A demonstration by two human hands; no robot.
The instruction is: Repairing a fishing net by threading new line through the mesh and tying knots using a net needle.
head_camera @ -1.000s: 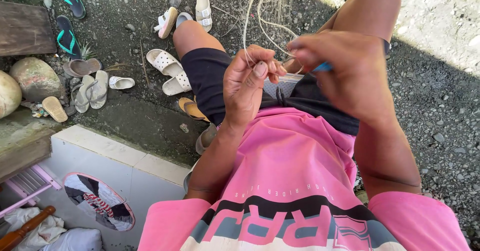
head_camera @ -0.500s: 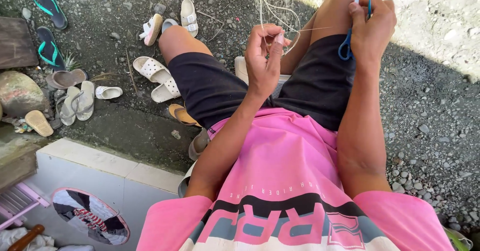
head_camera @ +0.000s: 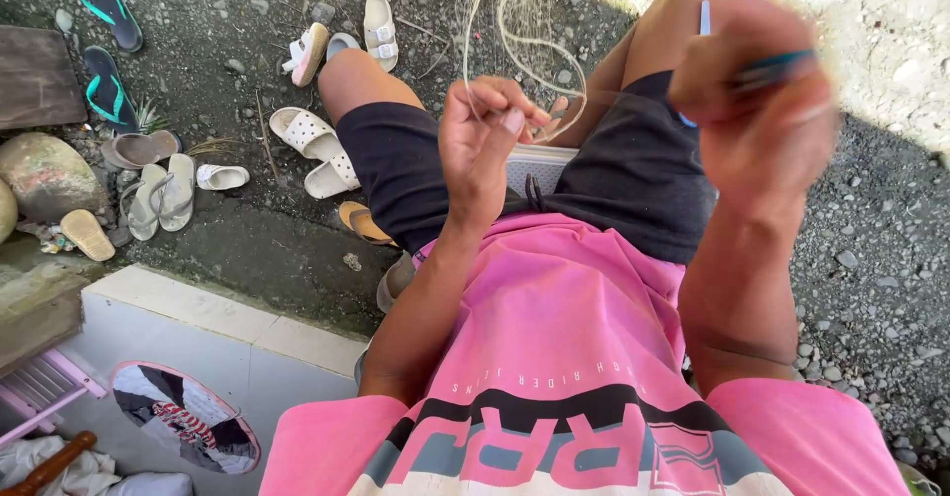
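I sit in a pink shirt and dark shorts. My left hand [head_camera: 485, 145] is raised over my lap and pinches thin pale line [head_camera: 524, 31] that loops up toward the top of the view. My right hand [head_camera: 757, 95], blurred and close to the camera, is closed on a slim blue tool [head_camera: 705, 16] that pokes out above and beside the fingers. A white lined object [head_camera: 539, 164] lies on my lap between my thighs, partly hidden by the left hand.
Gravel ground lies below. Several sandals and flip-flops [head_camera: 317, 145] are scattered at the left, with teal flip-flops [head_camera: 104, 1] at the far left. Rocks [head_camera: 45, 174] and a pale concrete ledge [head_camera: 198, 308] sit at the lower left.
My right hand has swung down and toward the camera, now blurred with the blue tool. The left hand stays raised, pinching the line. The view shifted slightly.
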